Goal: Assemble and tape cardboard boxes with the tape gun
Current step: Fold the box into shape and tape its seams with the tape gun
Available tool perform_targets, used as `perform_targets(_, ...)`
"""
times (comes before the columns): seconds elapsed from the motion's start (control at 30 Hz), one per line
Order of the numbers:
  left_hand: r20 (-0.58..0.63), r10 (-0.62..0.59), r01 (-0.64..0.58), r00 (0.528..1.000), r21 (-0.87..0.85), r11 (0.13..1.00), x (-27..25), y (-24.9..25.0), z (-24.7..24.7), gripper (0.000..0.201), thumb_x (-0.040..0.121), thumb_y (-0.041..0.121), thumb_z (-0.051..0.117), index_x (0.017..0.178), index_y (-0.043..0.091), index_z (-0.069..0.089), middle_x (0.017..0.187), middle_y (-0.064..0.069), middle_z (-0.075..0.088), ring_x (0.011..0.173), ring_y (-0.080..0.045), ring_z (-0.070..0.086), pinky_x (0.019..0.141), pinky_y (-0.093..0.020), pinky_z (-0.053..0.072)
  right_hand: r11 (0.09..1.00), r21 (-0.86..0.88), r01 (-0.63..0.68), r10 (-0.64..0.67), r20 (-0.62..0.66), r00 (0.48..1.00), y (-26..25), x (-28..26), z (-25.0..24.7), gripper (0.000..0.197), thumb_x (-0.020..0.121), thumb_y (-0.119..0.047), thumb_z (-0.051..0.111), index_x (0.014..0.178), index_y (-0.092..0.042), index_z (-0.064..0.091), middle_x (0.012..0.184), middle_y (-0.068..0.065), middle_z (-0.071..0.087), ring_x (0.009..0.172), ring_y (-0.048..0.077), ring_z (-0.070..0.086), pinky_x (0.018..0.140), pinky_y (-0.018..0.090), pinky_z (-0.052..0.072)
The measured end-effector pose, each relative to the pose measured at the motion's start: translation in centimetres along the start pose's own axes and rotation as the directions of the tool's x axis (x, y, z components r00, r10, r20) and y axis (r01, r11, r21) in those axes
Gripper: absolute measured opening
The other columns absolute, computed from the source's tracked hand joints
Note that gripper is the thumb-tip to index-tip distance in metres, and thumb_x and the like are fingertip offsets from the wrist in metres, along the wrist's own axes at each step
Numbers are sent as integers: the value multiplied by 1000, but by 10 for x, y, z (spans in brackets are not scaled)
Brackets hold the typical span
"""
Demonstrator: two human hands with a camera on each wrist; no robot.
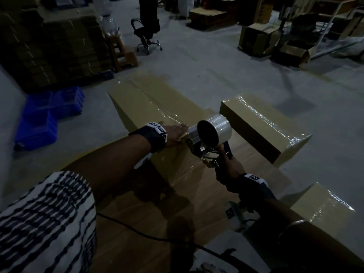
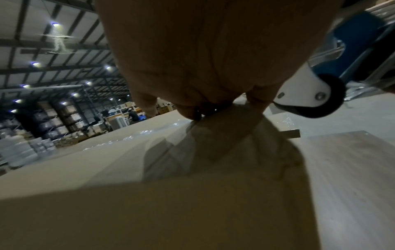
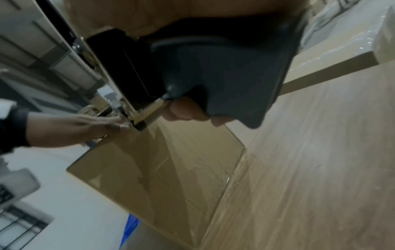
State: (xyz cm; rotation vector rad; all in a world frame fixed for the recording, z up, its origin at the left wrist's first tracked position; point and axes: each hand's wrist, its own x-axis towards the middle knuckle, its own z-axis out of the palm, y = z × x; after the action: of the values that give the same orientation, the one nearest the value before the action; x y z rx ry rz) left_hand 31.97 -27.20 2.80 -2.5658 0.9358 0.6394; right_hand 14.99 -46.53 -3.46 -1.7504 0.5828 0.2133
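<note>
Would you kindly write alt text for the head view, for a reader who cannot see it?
A person's right hand grips a tape gun at the near end of a long cardboard box, while the left hand lies flat on the box top beside it. Two taped boxes sit to the right.

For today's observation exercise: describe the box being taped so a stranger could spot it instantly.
Start at the wooden table. The long cardboard box lies on it, running away from the person. Unlike the two other taped boxes, it has the left hand pressed on it beside the tape gun.
</note>
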Motion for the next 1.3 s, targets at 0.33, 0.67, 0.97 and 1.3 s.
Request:
perform_targets(0.33,6,-8,8,1000,-42,999,-8,12,-11,64,105,36,30,154,20,-9,162,3,-9,149,-16,7,118,-42,7,997,70,21,-26,63,998,4,0,-10,106,60,-105,35,90,-8,68,60,6,56,54,21,49,56,35,41)
perform_targets(0.67,-47,-21,16,999,-93,996,-1,10,-3,66,103,44,29,155,26,-7,162,7,-5,149,-14,8,118,-43,4,999,44,-7,5,49,999,29,-6,-19,94,64,-102,36,73,-12,64,58,5,57,52,21,51,55,32,42)
perform_targets(0.97,-218,7,-45,976,-170,984,22,23,-14,59,96,41,47,150,31,25,156,-4,22,137,-30,34,109,-45,34,988,153,11,-15,26,1000,44,1,-18,98,47,-102,51,78,-10,69,64,9,65,61,26,59,65,40,48)
perform_targets(1.3,-141,56,-53,988,25,998,59,43,-8,38,100,29,44,136,38,51,162,2,-13,147,-34,-14,113,-67,9,981,192,-7,5,12,1000,50,10,-17,80,61,-83,50,84,-8,67,64,9,66,56,24,60,56,32,48)
